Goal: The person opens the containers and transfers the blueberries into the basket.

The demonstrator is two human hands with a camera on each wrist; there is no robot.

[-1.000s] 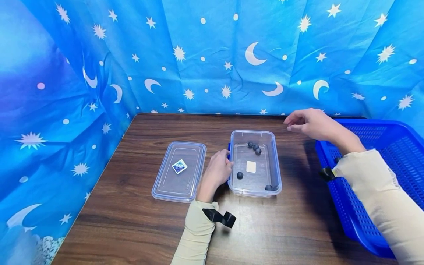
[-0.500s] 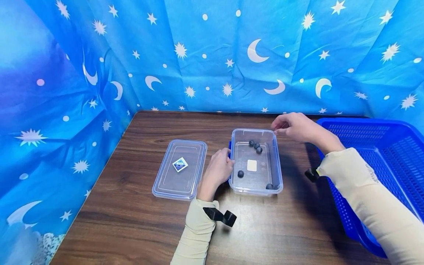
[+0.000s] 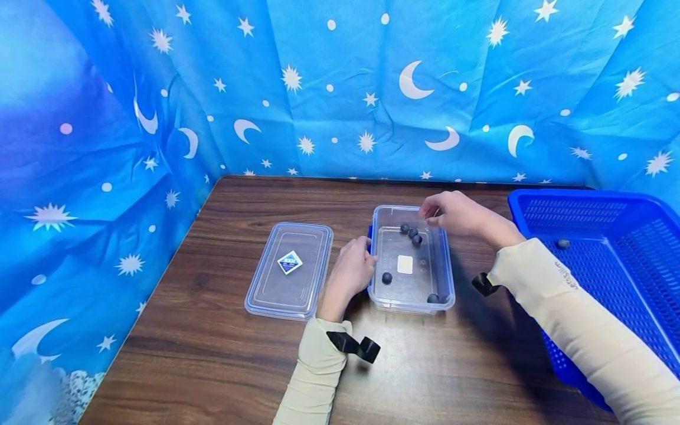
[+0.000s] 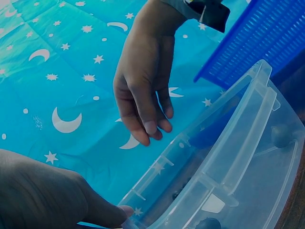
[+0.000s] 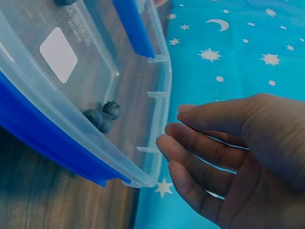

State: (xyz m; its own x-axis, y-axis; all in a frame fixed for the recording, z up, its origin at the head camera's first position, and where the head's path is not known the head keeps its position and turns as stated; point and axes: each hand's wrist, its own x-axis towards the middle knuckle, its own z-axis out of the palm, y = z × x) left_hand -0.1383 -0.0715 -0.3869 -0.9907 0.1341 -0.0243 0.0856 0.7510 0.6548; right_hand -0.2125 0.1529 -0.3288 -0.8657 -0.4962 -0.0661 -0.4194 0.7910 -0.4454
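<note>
While the clear box (image 3: 410, 307) stands open between the middle of the wooden table (image 3: 212, 366) and its far edge, its long axis runs almost straight from near to far. Inside, three blueberries (image 3: 413, 233) touch in a slanting row toward the far end; another berry (image 3: 386, 278) sits by the left wall, and more dark fruit (image 3: 433, 299) lies at the near right corner. The lid (image 3: 281, 292), nearer the table's left edge, has its far end leaning rightward. The left hand (image 3: 350, 265), reaching in from the near edge, grips the box's left rim, thumb against it. The right hand (image 3: 457, 215) hangs over the far right corner of the box, fingers bent downward, thumb slightly apart from them, holding nothing. Its forearm slants across the blue basket (image 3: 629, 280) at the table's right, where one berry (image 3: 563, 243) shows.
</note>
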